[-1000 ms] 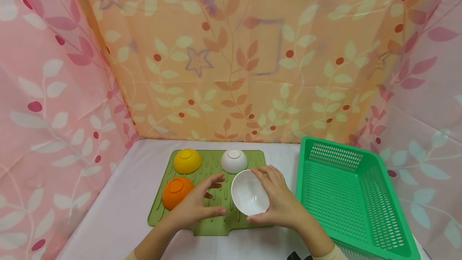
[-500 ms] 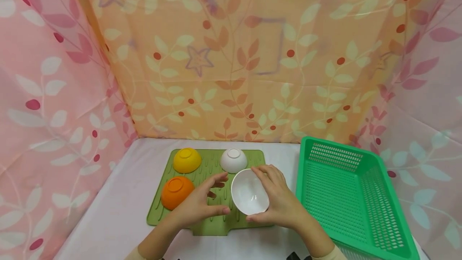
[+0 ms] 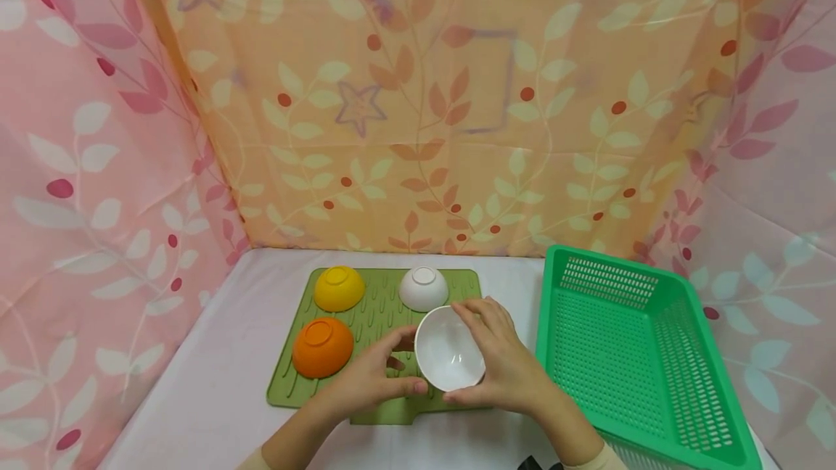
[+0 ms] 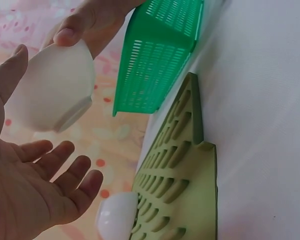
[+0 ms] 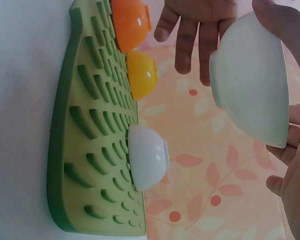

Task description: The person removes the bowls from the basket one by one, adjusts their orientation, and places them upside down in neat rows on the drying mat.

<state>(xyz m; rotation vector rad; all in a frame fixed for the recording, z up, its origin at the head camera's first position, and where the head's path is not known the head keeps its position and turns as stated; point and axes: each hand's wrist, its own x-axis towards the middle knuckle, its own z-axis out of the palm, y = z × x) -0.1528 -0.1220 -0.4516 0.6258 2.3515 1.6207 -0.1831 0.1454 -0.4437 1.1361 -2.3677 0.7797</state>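
Observation:
My right hand (image 3: pixel 501 363) grips a white bowl (image 3: pixel 449 351) by its rim, thumb at the near side and fingers at the far side. The bowl is held above the green drying mat (image 3: pixel 385 412), its hollow tilted up toward the head camera. My left hand (image 3: pixel 374 377) is at the bowl's left side, thumb and fingers spread apart. In the left wrist view its thumb overlaps the edge of the bowl (image 4: pixel 55 90), while the other fingers lie loosely extended below. Upside down on the mat are an orange bowl (image 3: pixel 323 348), a yellow bowl (image 3: pixel 339 289) and another white bowl (image 3: pixel 423 289).
A green perforated plastic basket (image 3: pixel 607 354) stands to the right of the mat on the white tablecloth (image 3: pixel 202 376). Patterned curtains (image 3: pixel 392 93) enclose the back and both sides of the table.
My left hand has moved right, from over the orange bowl's edge to the side of the held white bowl. The right hand keeps its grip, with the bowl shifted only slightly left.

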